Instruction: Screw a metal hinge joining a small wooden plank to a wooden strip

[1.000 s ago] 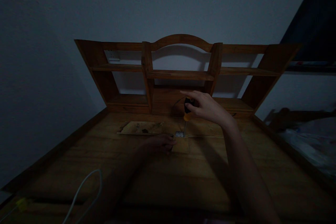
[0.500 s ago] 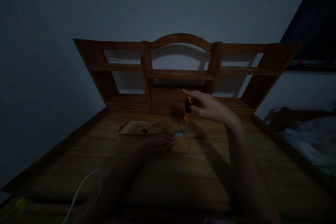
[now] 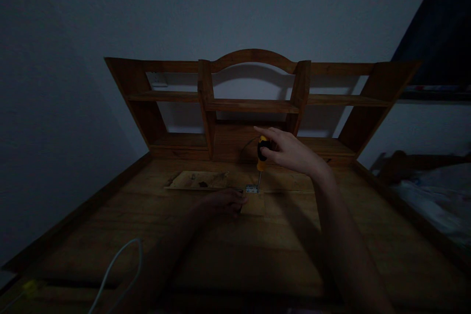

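Note:
My right hand (image 3: 281,147) is closed around the yellow and black handle of a screwdriver (image 3: 262,149), its index finger stretched over the handle's top. The screwdriver stands nearly upright, and its tip meets the right end of a small silver metal hinge (image 3: 252,189). Under the hinge lies a small light wooden block (image 3: 253,203) on the desktop. Just left of the block, my left hand (image 3: 228,200) has its fingers curled around a dark edge beside it. What exactly those fingers hold is in shadow.
A splintered wooden strip (image 3: 196,179) lies behind my left hand on the wooden desktop (image 3: 287,270). The shelf unit (image 3: 253,104) rises at the back against the wall. A white cable (image 3: 114,260) loops at the lower left, near a yellow object (image 3: 30,287).
My right hand and the screwdriver handle have shifted very slightly left, leaving the screwdriver a little more upright. The left hand and the hinge look the same.

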The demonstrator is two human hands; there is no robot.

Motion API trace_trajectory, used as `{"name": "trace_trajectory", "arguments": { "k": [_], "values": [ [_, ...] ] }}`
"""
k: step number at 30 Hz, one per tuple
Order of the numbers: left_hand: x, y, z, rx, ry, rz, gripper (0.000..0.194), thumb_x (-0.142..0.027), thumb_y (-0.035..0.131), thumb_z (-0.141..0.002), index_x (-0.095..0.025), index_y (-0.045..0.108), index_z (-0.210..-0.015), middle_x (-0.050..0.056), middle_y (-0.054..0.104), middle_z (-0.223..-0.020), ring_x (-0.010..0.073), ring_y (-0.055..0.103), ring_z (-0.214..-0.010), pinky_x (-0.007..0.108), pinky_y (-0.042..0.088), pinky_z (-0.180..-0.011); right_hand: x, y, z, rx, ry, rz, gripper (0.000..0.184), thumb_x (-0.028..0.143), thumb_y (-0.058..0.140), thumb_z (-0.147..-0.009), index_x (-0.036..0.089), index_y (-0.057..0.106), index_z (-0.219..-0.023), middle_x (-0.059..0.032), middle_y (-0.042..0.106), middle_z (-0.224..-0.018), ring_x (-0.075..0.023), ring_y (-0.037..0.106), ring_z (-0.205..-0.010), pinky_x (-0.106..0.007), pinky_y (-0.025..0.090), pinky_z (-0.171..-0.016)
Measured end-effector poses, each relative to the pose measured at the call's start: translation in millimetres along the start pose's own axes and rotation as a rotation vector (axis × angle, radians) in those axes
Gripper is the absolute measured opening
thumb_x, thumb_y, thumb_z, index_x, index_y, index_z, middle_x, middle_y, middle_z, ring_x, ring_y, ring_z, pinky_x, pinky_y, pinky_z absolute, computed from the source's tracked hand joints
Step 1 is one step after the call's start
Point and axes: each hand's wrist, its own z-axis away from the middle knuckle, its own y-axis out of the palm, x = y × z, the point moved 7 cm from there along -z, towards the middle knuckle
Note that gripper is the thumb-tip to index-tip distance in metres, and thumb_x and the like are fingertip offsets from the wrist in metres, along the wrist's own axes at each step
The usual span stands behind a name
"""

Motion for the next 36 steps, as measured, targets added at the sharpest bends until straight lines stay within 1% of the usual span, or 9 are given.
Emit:
{"name": "trace_trajectory", "arguments": {
  "k": [3, 7, 11, 15, 17, 21, 25, 31, 36],
  "values": [
    [2.3, -1.2, -2.7, 0.038, 0.030, 0.020, 0.046, -0.055, 0.076, -0.074, -0.018, 0.050, -0.065, -0.007, 0.037, -0.056, 0.0070, 0.032, -0.048, 0.026, 0.045, -0.059, -2.0, -1.2, 0.0, -0.008, 0.005, -0.017, 0.055, 0.023, 0.054, -0.091, 0.018, 0.050, -0.146, -0.0102, 0.063, -0.130, -0.0253, 0.060, -0.115, -0.039, 0.044, -0.101],
    [5.9, -4.8, -6.0, 0.037, 0.033, 0.027, 0.044, -0.054, 0.076, -0.075, -0.017, 0.052, -0.065, -0.007, 0.037, -0.055, 0.0077, 0.034, -0.048, 0.027, 0.045, -0.058, -4.3, -0.6, -2.8, -0.061, -0.011, 0.010, 0.044, 0.034, 0.059, -0.094, 0.019, 0.060, -0.135, -0.0095, 0.069, -0.118, -0.0249, 0.064, -0.105, -0.038, 0.047, -0.095],
    [4.1, -1.1, -5.3, 0.064, 0.038, 0.048, 0.045, -0.053, 0.077, -0.075, -0.018, 0.052, -0.064, -0.007, 0.036, -0.053, 0.0068, 0.031, -0.046, 0.026, 0.045, -0.057, -6.3, -2.9, -3.4, -0.112, 0.013, 0.055, 0.050, 0.046, 0.059, -0.094, 0.020, 0.059, -0.137, -0.0122, 0.066, -0.117, -0.0264, 0.063, -0.106, -0.039, 0.048, -0.094],
    [1.9, 0.6, -3.0, 0.058, 0.039, 0.073, 0.044, -0.051, 0.079, -0.074, -0.016, 0.054, -0.065, -0.008, 0.035, -0.054, 0.0063, 0.033, -0.047, 0.024, 0.043, -0.055, -3.9, -4.7, -1.4, -0.047, 0.021, 0.028, 0.053, 0.032, 0.056, -0.092, 0.016, 0.054, -0.142, -0.0132, 0.061, -0.128, -0.0276, 0.061, -0.112, -0.040, 0.047, -0.097],
    [3.5, -1.4, -3.4, 0.036, 0.021, 0.068, 0.042, -0.052, 0.078, -0.073, -0.016, 0.056, -0.068, -0.008, 0.037, -0.055, 0.0067, 0.036, -0.048, 0.024, 0.044, -0.056, -2.3, -5.9, -0.5, -0.024, 0.016, 0.005, 0.052, 0.027, 0.055, -0.090, 0.016, 0.056, -0.140, -0.0114, 0.064, -0.125, -0.0268, 0.062, -0.110, -0.038, 0.047, -0.095],
    [5.3, -5.0, -5.3, 0.028, 0.024, 0.024, 0.043, -0.053, 0.076, -0.075, -0.016, 0.054, -0.067, -0.007, 0.038, -0.054, 0.0070, 0.035, -0.047, 0.025, 0.044, -0.055, -2.5, -5.8, -1.0, -0.030, 0.018, -0.010, 0.044, 0.030, 0.055, -0.093, 0.017, 0.061, -0.135, -0.0083, 0.072, -0.106, -0.0230, 0.066, -0.094, -0.034, 0.048, -0.087],
    [3.9, -4.5, -5.7, 0.057, 0.055, 0.026, 0.045, -0.053, 0.074, -0.077, -0.017, 0.050, -0.063, -0.007, 0.037, -0.053, 0.0067, 0.033, -0.046, 0.026, 0.044, -0.056, -3.5, -6.4, -2.0, -0.075, 0.001, 0.014, 0.043, 0.041, 0.057, -0.095, 0.019, 0.064, -0.131, -0.0089, 0.070, -0.108, -0.0225, 0.065, -0.091, -0.034, 0.048, -0.084],
    [4.3, -2.4, -3.5, 0.050, 0.020, 0.060, 0.043, -0.052, 0.077, -0.074, -0.017, 0.052, -0.066, -0.008, 0.036, -0.055, 0.0065, 0.031, -0.047, 0.026, 0.044, -0.057, -3.9, -5.5, -0.3, -0.018, 0.015, 0.007, 0.055, 0.023, 0.055, -0.090, 0.015, 0.053, -0.144, -0.0117, 0.065, -0.120, -0.0236, 0.064, -0.099, -0.035, 0.048, -0.089],
    [1.4, -0.7, -2.0, 0.038, 0.032, 0.069, 0.043, -0.052, 0.078, -0.073, -0.017, 0.053, -0.068, -0.007, 0.037, -0.056, 0.0072, 0.035, -0.049, 0.025, 0.043, -0.057, -1.5, -5.1, 0.3, -0.015, 0.021, -0.048, 0.055, 0.023, 0.053, -0.091, 0.017, 0.051, -0.146, -0.0086, 0.070, -0.115, -0.0238, 0.066, -0.099, -0.036, 0.049, -0.092]
  ]
}}
